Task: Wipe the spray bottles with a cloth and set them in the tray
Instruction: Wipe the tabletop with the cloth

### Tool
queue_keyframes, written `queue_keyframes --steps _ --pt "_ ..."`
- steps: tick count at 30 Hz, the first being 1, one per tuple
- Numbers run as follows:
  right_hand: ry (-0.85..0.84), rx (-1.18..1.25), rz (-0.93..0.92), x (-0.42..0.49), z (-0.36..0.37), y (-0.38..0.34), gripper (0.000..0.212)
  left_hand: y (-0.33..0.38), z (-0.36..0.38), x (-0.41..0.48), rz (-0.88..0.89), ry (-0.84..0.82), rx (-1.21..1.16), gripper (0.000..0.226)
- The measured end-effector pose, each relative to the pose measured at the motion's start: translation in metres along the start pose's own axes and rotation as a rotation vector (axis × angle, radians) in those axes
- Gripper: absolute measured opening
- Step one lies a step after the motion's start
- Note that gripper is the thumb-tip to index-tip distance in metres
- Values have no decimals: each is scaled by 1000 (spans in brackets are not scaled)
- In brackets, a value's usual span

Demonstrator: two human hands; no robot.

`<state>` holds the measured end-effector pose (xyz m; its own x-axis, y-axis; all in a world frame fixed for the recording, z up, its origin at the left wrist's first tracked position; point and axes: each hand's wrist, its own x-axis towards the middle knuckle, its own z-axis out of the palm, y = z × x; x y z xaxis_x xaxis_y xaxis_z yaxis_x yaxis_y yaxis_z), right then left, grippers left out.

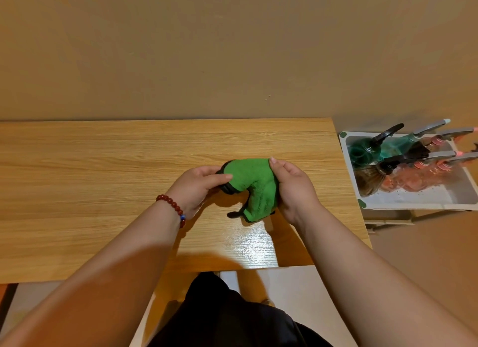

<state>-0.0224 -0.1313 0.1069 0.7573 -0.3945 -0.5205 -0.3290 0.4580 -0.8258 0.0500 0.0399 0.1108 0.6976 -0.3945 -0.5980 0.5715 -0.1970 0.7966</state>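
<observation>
A green cloth with black trim is bunched up over the middle of the wooden table. My left hand grips its left side and my right hand grips its right side. A black piece pokes out under the cloth; I cannot tell whether a bottle is wrapped inside. To the right of the table stands a white tray holding several spray bottles lying on their sides: green ones at the back, a brown one and pink ones nearer.
The table stands against a tan wall. The tray rests on a low stand just past the table's right edge. My lap in dark clothing is below the table's front edge. A red bead bracelet circles my left wrist.
</observation>
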Motion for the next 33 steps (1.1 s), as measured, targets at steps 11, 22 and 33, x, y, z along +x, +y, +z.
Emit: queue_keyframes --steps 11,22,33 --pt "-30 145 59 -5 17 -3 12 -5 19 -8 20 -10 -126 92" --pt "97 -379 -188 -8 7 -4 23 2 8 -10 260 187 15 54" --pt "14 -712 -336 -8 -3 -7 22 11 -4 -12 234 111 519 30"
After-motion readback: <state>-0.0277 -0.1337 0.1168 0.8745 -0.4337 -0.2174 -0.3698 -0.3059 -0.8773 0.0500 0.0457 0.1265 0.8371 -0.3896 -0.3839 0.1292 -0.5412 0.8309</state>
